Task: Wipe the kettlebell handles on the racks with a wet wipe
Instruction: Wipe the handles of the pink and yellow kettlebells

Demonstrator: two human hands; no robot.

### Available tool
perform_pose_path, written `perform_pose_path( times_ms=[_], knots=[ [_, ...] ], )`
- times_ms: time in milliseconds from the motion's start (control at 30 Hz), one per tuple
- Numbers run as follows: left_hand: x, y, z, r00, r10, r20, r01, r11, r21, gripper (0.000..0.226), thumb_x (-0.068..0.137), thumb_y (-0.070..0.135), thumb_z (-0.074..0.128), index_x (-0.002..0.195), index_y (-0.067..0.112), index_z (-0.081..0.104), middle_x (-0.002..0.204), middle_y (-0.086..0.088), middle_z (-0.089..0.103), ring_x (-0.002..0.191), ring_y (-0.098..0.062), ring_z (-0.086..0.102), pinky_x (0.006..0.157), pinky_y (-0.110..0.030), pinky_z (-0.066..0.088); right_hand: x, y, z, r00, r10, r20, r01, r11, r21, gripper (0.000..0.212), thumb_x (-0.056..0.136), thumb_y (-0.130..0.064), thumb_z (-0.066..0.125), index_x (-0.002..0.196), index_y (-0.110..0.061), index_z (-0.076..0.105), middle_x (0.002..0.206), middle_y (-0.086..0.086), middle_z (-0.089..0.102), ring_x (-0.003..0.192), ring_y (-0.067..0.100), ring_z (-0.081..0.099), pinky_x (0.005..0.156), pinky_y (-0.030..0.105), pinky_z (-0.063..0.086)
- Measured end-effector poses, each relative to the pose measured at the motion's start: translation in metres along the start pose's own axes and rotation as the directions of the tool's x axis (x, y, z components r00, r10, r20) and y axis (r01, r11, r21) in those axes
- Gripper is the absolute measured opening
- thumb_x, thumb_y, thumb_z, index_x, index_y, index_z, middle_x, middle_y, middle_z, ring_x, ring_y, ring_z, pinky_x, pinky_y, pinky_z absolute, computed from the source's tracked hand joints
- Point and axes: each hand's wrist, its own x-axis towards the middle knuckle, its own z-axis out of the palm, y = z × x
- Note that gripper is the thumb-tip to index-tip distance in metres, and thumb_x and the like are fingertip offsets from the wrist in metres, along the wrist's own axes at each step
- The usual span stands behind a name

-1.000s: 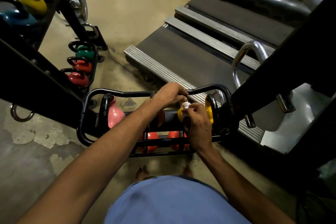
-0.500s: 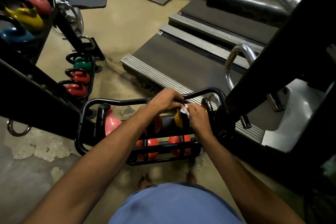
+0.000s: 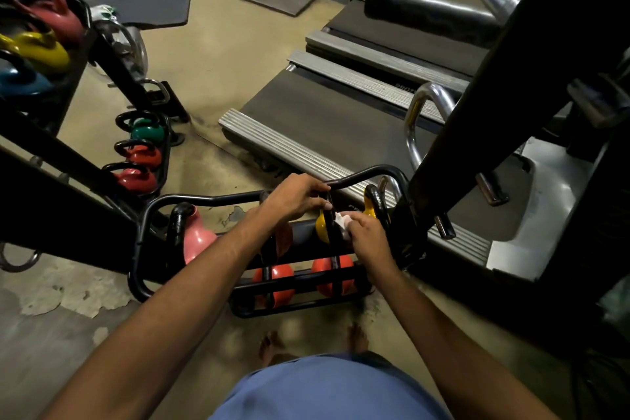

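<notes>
A low black tube rack (image 3: 143, 249) stands in front of me with kettlebells in it. My right hand (image 3: 366, 238) pinches a white wet wipe (image 3: 342, 221) against the black handle of a yellow kettlebell (image 3: 321, 226). My left hand (image 3: 296, 196) grips the rack's top bar just left of that handle. A second yellow kettlebell (image 3: 370, 206) sits to the right, a pink one (image 3: 197, 238) to the left, and two orange ones (image 3: 274, 283) on the lower tier.
A second rack at the left holds green (image 3: 146, 131) and red kettlebells (image 3: 138, 177); a taller shelf (image 3: 34, 48) carries pink, yellow and blue ones. Treadmills (image 3: 327, 126) lie beyond the rack. A thick black machine post (image 3: 477, 106) rises at the right. My bare feet stand near the rack.
My right hand with the wipe has slid up the yellow kettlebell's handle, then slightly down again. The left hand stays on the top bar. My head has tilted, shifting the view.
</notes>
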Motion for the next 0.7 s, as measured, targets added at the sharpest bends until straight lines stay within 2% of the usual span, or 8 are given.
perform_pose_path(
  times_ms=[100, 200, 300, 367, 433, 500, 567, 700],
  knots=[
    [0.001, -0.002, 0.001, 1.000, 0.020, -0.008, -0.020, 1.000, -0.002, 0.048, 0.086, 0.035, 0.081, 0.131, 0.020, 0.071, 0.124, -0.004, 0.074, 0.117, -0.016, 0.067, 0.102, -0.038, 0.052, 0.024, -0.008, 0.000, 1.000, 0.020, 0.017, -0.021, 0.999, 0.028, 0.024, 0.081, -0.028, 0.055, 0.086, -0.029, 0.079, 0.083, 0.002, 0.076, 0.084, 0.024, 0.072, 0.083, 0.058, 0.059],
    [0.001, -0.005, 0.001, 0.999, 0.023, -0.023, -0.023, 1.000, -0.013, 0.042, 0.088, 0.029, 0.080, 0.128, 0.018, 0.073, 0.120, -0.004, 0.076, 0.114, -0.016, 0.069, 0.100, -0.036, 0.053, 0.012, -0.018, 0.003, 0.963, -0.234, -0.132, 0.201, 0.954, -0.223, 0.007, 0.092, -0.028, 0.067, 0.093, -0.024, 0.072, 0.084, -0.006, 0.072, 0.080, 0.011, 0.069, 0.074, 0.036, 0.058],
    [0.000, -0.004, 0.002, 1.000, 0.008, -0.023, -0.009, 0.999, -0.034, 0.042, 0.090, 0.029, 0.080, 0.130, 0.019, 0.073, 0.120, -0.003, 0.076, 0.113, -0.014, 0.069, 0.101, -0.034, 0.053, -0.006, -0.006, 0.007, 0.815, -0.575, -0.071, 0.477, 0.736, -0.481, 0.005, 0.094, -0.022, 0.068, 0.099, -0.022, 0.066, 0.092, -0.004, 0.063, 0.078, 0.014, 0.060, 0.063, 0.032, 0.048],
    [-0.001, -0.003, 0.003, 1.000, -0.008, -0.024, 0.007, 0.999, -0.054, 0.044, 0.088, 0.029, 0.081, 0.131, 0.020, 0.072, 0.120, -0.002, 0.076, 0.113, -0.012, 0.069, 0.102, -0.032, 0.052, -0.012, 0.005, 0.010, 0.754, -0.654, 0.064, 0.540, 0.561, -0.627, 0.013, 0.096, -0.020, 0.063, 0.109, -0.021, 0.064, 0.100, -0.001, 0.057, 0.082, 0.015, 0.056, 0.062, 0.029, 0.046],
    [-0.002, -0.002, 0.003, 1.000, -0.018, -0.022, 0.016, 0.997, -0.070, 0.048, 0.085, 0.032, 0.083, 0.131, 0.021, 0.072, 0.122, -0.001, 0.075, 0.115, -0.010, 0.068, 0.103, -0.030, 0.051, -0.015, 0.010, 0.010, 0.731, -0.674, 0.106, 0.564, 0.510, -0.650, 0.017, 0.098, -0.019, 0.055, 0.112, -0.019, 0.062, 0.103, 0.001, 0.055, 0.085, 0.016, 0.054, 0.063, 0.029, 0.045],
    [-0.003, -0.001, 0.003, 0.999, -0.031, -0.025, 0.029, 0.997, -0.078, 0.049, 0.084, 0.034, 0.084, 0.130, 0.023, 0.072, 0.123, 0.000, 0.075, 0.116, -0.010, 0.067, 0.103, -0.030, 0.051, -0.017, 0.013, 0.009, 0.755, -0.654, 0.041, 0.555, 0.604, -0.573, 0.012, 0.096, -0.018, 0.058, 0.107, -0.017, 0.063, 0.102, 0.000, 0.057, 0.085, 0.015, 0.055, 0.066, 0.029, 0.046],
    [-0.005, 0.000, 0.002, 0.999, -0.038, -0.034, 0.035, 0.996, -0.077, 0.048, 0.084, 0.033, 0.084, 0.130, 0.023, 0.072, 0.124, -0.001, 0.075, 0.117, -0.012, 0.067, 0.102, -0.029, 0.050, -0.021, 0.014, 0.008, 0.819, -0.568, -0.082, 0.491, 0.767, -0.413, 0.007, 0.095, -0.017, 0.065, 0.102, -0.017, 0.066, 0.098, -0.004, 0.063, 0.086, 0.010, 0.059, 0.071, 0.026, 0.048],
    [-0.008, 0.004, 0.002, 0.998, -0.041, -0.041, 0.039, 0.997, -0.062, 0.048, 0.086, 0.032, 0.082, 0.132, 0.022, 0.071, 0.129, -0.001, 0.072, 0.121, -0.014, 0.065, 0.102, -0.028, 0.048, -0.007, 0.007, 0.004, 0.963, -0.224, -0.150, 0.203, 0.969, -0.141, 0.013, 0.099, -0.023, 0.063, 0.103, -0.019, 0.074, 0.090, -0.006, 0.071, 0.085, 0.009, 0.066, 0.068, 0.017, 0.048]
  ],
)
